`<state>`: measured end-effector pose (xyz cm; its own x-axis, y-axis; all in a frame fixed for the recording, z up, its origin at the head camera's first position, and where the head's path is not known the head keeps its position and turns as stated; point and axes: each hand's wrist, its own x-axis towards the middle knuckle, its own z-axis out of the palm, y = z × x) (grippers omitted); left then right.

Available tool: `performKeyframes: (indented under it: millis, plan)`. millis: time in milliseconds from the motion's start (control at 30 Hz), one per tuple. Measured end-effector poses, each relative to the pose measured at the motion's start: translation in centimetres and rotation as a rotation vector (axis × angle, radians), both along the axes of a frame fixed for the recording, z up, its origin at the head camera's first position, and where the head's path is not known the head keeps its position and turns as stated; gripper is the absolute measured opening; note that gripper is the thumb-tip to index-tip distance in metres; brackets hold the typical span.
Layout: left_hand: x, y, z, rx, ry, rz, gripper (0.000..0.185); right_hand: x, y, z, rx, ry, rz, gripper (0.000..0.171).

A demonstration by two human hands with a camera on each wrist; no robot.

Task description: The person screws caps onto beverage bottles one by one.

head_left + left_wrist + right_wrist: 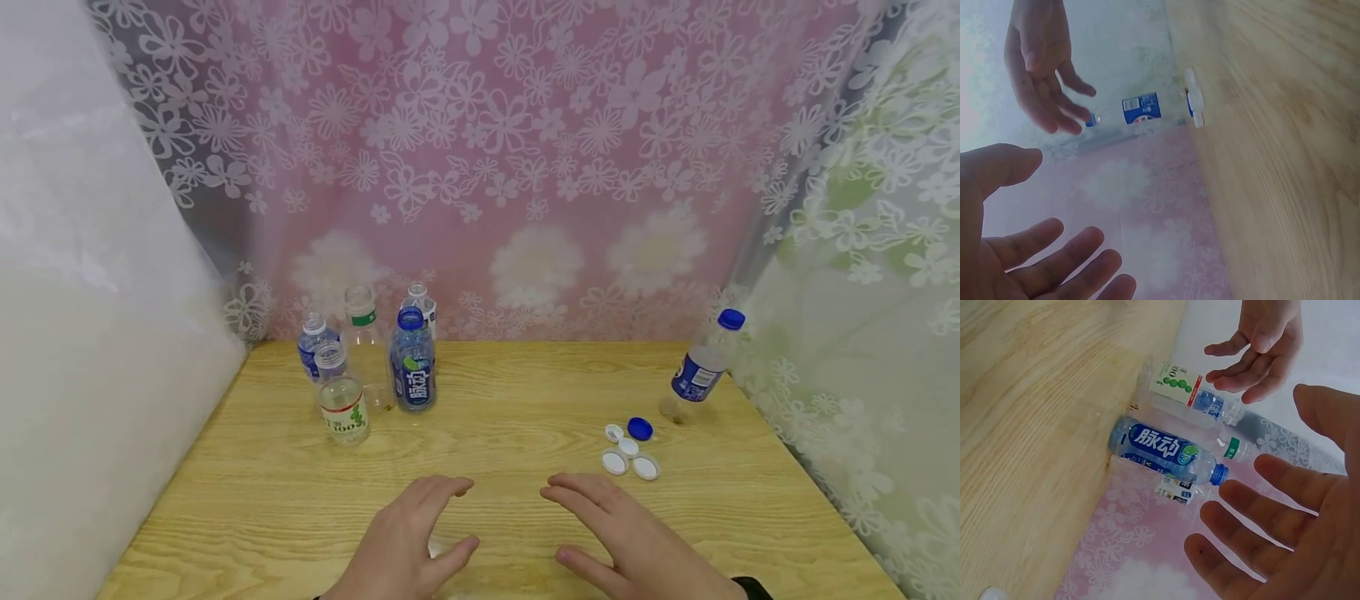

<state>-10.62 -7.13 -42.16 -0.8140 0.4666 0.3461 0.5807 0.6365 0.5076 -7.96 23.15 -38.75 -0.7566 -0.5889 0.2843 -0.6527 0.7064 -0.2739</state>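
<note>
Both hands hover open, palms down, above the front middle of the wooden table (525, 392). My left hand (420, 521) and right hand (600, 517) hold nothing, with fingers spread and relaxed. At the back left stands a group of several uncapped plastic bottles: a blue-labelled one (412, 362), a green-and-white-labelled one (343, 400) and clear ones behind. In the right wrist view the blue bottle (1163, 450) and the others show past my right hand (1285, 537). A capped blue-label bottle (705, 367) stands at the right; the left wrist view shows that bottle (1141, 109) beyond my left hand (1029, 250).
Several loose caps, white ones and a blue one (639, 428), lie in a cluster (628, 450) just ahead of my right hand. Flowered pink and white curtains (510, 167) close in the table at the back and on both sides.
</note>
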Motion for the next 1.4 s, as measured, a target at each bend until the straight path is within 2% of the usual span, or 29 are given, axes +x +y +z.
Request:
performKeyframes:
  millis: [100,267,400,567,767,1100,1200,1400]
  plan:
    - [-0.2,-0.4,0.0,0.008,0.008,0.09,0.049,0.1,0.0,-0.2,0.005,0.003,-0.003,0.056]
    - [-1.1,-1.3,0.1,0.035,0.019,0.28,0.051,0.1,0.1,-0.3,0.001,-0.022,-0.024,0.055]
    - [-1.8,-2.7,0.4,0.087,0.015,0.378,0.058,0.2,0.2,-0.5,0.0,-0.053,-0.04,0.054]
    - [-2.8,-4.5,0.7,0.165,0.097,0.462,0.062,0.3,0.4,-0.7,0.004,-0.072,-0.063,0.054]
    - [-4.2,-6.3,0.4,0.272,0.218,0.558,0.067,0.4,0.6,-0.8,-0.004,-0.064,-0.068,0.055]
    - [-6.4,-8.6,0.0,0.331,0.338,0.62,0.086,0.5,0.9,-0.8,-0.02,-0.056,-0.067,0.054]
    - [-7.1,-9.0,-0.2,0.347,0.304,0.636,0.087,0.5,1.0,-0.8,-0.021,-0.078,-0.078,0.054]
    - [-8.4,-9.3,-0.7,0.364,0.12,0.639,0.092,0.6,1.1,-0.9,-0.029,-0.093,-0.083,0.055]
